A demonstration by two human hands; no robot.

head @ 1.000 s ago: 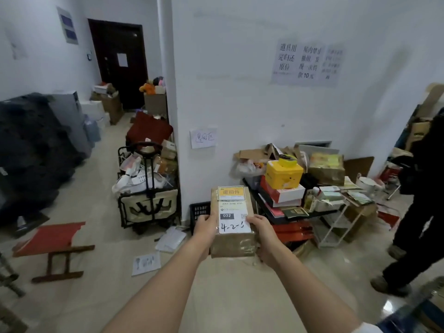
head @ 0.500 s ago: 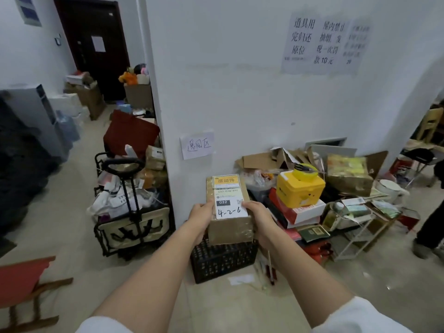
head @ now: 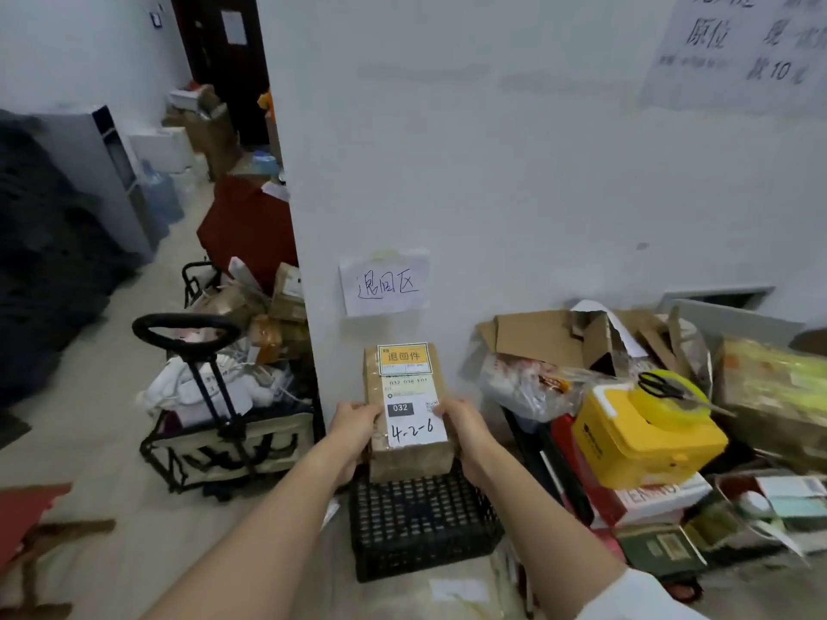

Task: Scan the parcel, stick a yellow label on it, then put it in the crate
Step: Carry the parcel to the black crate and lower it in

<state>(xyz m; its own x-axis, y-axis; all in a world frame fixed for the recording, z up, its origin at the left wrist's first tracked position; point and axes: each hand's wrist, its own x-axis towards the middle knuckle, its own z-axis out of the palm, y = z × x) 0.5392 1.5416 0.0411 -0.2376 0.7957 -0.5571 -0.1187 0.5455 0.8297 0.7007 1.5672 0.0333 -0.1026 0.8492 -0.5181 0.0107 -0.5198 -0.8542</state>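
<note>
A brown cardboard parcel (head: 409,456) is held in both hands in front of me, above a black plastic crate (head: 420,530) that stands on the floor against the white wall. A yellow label (head: 404,357) sits at the parcel's far end, above a white shipping label marked 032 and 4-2-6. My left hand (head: 355,425) grips the parcel's left side. My right hand (head: 465,429) grips its right side. The crate's inside is mostly hidden behind the parcel.
A folding trolley cart (head: 215,422) full of items stands left of the crate. Right of it is a pile: a yellow box (head: 644,445) with tape and scissors on top, red boxes, cardboard. A handwritten paper sign (head: 385,281) is taped to the wall above.
I have walked closer to the wall. The parcel, held in both hands throughout, has come from mid-room to just above the black crate. The person at the right is out of view.
</note>
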